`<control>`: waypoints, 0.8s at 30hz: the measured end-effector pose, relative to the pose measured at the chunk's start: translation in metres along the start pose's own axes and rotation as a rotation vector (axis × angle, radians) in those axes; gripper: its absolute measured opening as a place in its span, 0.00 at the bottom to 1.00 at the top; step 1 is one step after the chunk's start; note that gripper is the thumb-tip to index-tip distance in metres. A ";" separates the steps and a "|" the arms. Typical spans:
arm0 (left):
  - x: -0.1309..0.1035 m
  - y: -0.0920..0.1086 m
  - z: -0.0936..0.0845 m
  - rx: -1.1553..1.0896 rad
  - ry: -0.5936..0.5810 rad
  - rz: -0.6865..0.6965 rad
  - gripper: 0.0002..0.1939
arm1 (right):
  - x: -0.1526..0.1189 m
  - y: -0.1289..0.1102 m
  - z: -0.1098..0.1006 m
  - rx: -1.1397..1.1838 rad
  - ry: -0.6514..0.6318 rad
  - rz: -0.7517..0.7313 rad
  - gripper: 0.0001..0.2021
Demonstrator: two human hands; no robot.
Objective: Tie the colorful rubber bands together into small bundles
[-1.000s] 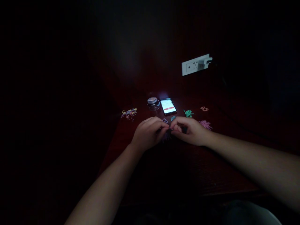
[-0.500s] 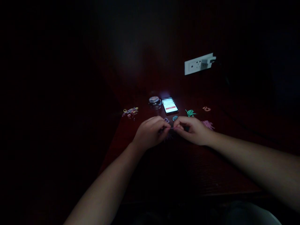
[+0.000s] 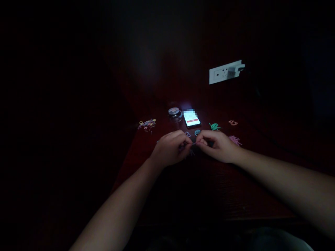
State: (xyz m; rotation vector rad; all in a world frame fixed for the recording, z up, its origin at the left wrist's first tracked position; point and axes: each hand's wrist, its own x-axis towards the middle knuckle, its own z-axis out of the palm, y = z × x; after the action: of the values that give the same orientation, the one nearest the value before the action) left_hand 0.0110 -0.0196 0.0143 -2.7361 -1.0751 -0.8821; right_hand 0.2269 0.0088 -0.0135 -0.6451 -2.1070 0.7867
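Observation:
My left hand (image 3: 172,147) and my right hand (image 3: 217,145) meet over the table, thumb and fingers of each pinched shut. Between their fingertips runs a thin, pale purplish rubber band (image 3: 194,143), gripped at both ends. Just beyond the fingers lie a small purple bunch of rubber bands (image 3: 187,134) and a blue bunch (image 3: 197,132). Other bands sit partly hidden beneath my left hand. A pink pile (image 3: 235,140) is right of my right hand, with a green bunch (image 3: 215,126) behind it. The room is dark and the band's detail is hard to see.
A lit phone (image 3: 192,118) lies beyond my hands, beside a clear jar (image 3: 175,114). Mixed bands (image 3: 147,124) are scattered at the table's left edge, and orange ones (image 3: 232,122) at the right. A wall socket (image 3: 225,72) holds a plug with a dark cable.
The view has shifted slightly, so everything appears a little further right. Both hands keep their pinch on the band, with slightly more of it showing between the fingertips.

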 end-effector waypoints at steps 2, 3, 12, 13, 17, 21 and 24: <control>0.000 0.000 0.000 -0.021 -0.001 -0.013 0.04 | 0.000 0.000 -0.001 -0.002 -0.019 0.006 0.08; -0.001 0.000 0.000 -0.030 0.000 -0.018 0.04 | 0.000 0.000 -0.001 -0.003 -0.026 0.006 0.08; 0.000 0.002 -0.001 -0.096 -0.034 -0.084 0.04 | 0.001 -0.001 -0.001 -0.030 -0.035 -0.006 0.08; 0.000 0.003 -0.002 -0.104 -0.041 -0.088 0.04 | 0.001 -0.001 -0.001 -0.031 -0.035 -0.006 0.08; 0.000 0.004 -0.003 -0.118 -0.050 -0.098 0.04 | 0.001 -0.001 -0.001 -0.021 -0.044 0.015 0.09; 0.000 0.004 -0.002 -0.110 -0.063 -0.098 0.04 | 0.001 0.000 0.000 -0.020 -0.062 0.028 0.09; 0.000 0.004 -0.002 -0.101 -0.076 -0.092 0.04 | 0.001 0.000 0.001 -0.030 -0.080 0.029 0.09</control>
State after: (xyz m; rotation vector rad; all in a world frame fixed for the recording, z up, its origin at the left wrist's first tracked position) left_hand 0.0124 -0.0234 0.0164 -2.8439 -1.2114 -0.8744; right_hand 0.2260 0.0092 -0.0133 -0.6718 -2.1898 0.8110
